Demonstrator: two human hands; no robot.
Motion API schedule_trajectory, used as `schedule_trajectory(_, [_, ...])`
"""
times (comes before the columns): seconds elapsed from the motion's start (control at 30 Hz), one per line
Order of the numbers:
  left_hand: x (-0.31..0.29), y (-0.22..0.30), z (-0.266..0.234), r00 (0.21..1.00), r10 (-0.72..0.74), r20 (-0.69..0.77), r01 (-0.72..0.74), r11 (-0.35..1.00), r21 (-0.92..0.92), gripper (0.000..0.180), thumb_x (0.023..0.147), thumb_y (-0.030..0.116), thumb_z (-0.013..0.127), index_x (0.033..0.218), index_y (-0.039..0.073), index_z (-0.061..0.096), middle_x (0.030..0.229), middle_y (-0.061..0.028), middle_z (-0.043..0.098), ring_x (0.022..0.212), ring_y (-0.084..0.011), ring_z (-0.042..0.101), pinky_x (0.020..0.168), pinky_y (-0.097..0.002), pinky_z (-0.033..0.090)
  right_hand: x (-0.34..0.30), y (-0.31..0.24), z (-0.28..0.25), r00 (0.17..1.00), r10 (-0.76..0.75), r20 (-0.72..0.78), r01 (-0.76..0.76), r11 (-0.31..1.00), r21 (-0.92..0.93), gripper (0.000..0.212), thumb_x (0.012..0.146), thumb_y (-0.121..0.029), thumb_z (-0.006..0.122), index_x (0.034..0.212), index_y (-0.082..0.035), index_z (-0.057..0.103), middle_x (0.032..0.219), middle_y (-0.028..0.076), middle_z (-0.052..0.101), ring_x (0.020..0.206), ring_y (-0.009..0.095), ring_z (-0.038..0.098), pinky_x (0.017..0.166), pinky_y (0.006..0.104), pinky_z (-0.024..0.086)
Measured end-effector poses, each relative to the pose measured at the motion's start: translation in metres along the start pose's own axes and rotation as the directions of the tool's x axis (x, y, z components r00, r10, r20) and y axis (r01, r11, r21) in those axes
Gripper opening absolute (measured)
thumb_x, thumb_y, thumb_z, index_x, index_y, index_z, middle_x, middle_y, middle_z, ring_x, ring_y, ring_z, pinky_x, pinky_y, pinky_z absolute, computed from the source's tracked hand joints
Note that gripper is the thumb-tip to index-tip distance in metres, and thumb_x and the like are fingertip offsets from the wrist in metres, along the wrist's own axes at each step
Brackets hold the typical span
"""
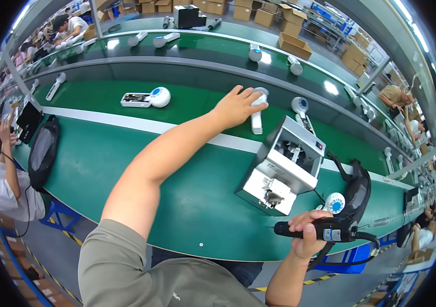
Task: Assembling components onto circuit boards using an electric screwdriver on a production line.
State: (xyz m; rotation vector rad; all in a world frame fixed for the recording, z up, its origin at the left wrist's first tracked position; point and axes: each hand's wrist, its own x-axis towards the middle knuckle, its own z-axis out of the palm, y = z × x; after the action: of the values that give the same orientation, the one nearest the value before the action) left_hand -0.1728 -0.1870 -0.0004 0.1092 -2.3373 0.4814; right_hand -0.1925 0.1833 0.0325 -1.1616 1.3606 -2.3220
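Observation:
My left arm stretches across the bench to the green belt. There my left hand has its fingers around the upper part of a white round-headed device, whose handle points toward me. A black electric screwdriver lies level in my right hand, its thin bit pointing left and a coiled cable trailing off the right end. Between my hands stands a silver box-shaped screw feeder. Just beyond my right hand, a white device with a blue round face rests on the bench, partly hidden.
On the belt, an open-handled device with a bare circuit board lies left, and another white device sits behind the feeder. Black mesh bags flank the green bench. At far left a co-worker sits.

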Motion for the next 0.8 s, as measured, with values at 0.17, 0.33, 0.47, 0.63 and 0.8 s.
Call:
schedule_trajectory(0.17, [0.018, 0.006, 0.024, 0.949, 0.049, 0.313, -0.091, 0.989, 0.120, 0.020, 0.083, 0.020, 0.057, 0.096, 0.014, 0.071, 0.117, -0.0080, 0.059, 0.103, -0.0232, 0.052, 0.098, -0.0413, 0.033, -0.006, 0.002, -0.005, 1.000, -0.021, -0.003, 0.021, 0.999, 0.029, 0.026, 0.083, -0.015, 0.067, 0.101, -0.004, 0.051, 0.058, 0.006, 0.053, 0.048, 0.016, 0.052, 0.052, 0.0278, 0.048])
schedule_trajectory(0.33, [-0.005, -0.009, 0.013, 0.927, 0.034, 0.373, -0.133, 0.961, 0.242, 0.021, 0.083, 0.022, 0.057, 0.097, 0.013, 0.070, 0.112, -0.0077, 0.061, 0.103, -0.0237, 0.053, 0.099, -0.0418, 0.032, -0.004, 0.002, -0.008, 0.999, -0.040, -0.020, 0.041, 0.998, 0.057, 0.026, 0.083, -0.014, 0.067, 0.102, -0.004, 0.052, 0.058, 0.006, 0.053, 0.048, 0.016, 0.052, 0.052, 0.0281, 0.048])
schedule_trajectory(0.47, [-0.022, -0.015, 0.008, 0.956, -0.019, 0.292, -0.034, 0.984, 0.174, 0.023, 0.085, 0.020, 0.056, 0.105, 0.009, 0.062, 0.115, -0.0085, 0.058, 0.100, -0.0239, 0.052, 0.095, -0.0373, 0.035, -0.002, -0.002, -0.008, 1.000, -0.013, -0.011, 0.013, 0.999, 0.047, 0.026, 0.082, -0.012, 0.065, 0.104, -0.004, 0.052, 0.059, 0.005, 0.054, 0.048, 0.016, 0.052, 0.053, 0.0281, 0.048])
schedule_trajectory(0.63, [-0.044, -0.040, 0.003, 0.991, 0.050, 0.125, -0.075, 0.976, 0.202, 0.023, 0.083, 0.019, 0.058, 0.101, 0.006, 0.061, 0.107, -0.0113, 0.062, 0.099, -0.0272, 0.058, 0.100, -0.0442, 0.034, -0.006, -0.012, -0.005, 0.998, 0.022, 0.065, -0.028, 0.995, 0.099, 0.029, 0.079, -0.007, 0.066, 0.104, -0.004, 0.051, 0.062, 0.006, 0.055, 0.052, 0.018, 0.055, 0.054, 0.0307, 0.049])
schedule_trajectory(0.8, [-0.064, -0.017, -0.081, 0.928, -0.274, 0.252, 0.292, 0.956, -0.035, 0.024, 0.084, 0.014, 0.054, 0.107, 0.006, 0.056, 0.100, -0.0119, 0.061, 0.098, -0.0304, 0.058, 0.103, -0.0499, 0.034, -0.016, -0.134, -0.022, 0.621, -0.246, 0.744, -0.181, 0.879, 0.442, 0.030, 0.090, -0.024, 0.064, 0.115, -0.007, 0.060, 0.068, 0.014, 0.060, 0.056, 0.027, 0.059, 0.060, 0.0393, 0.056])
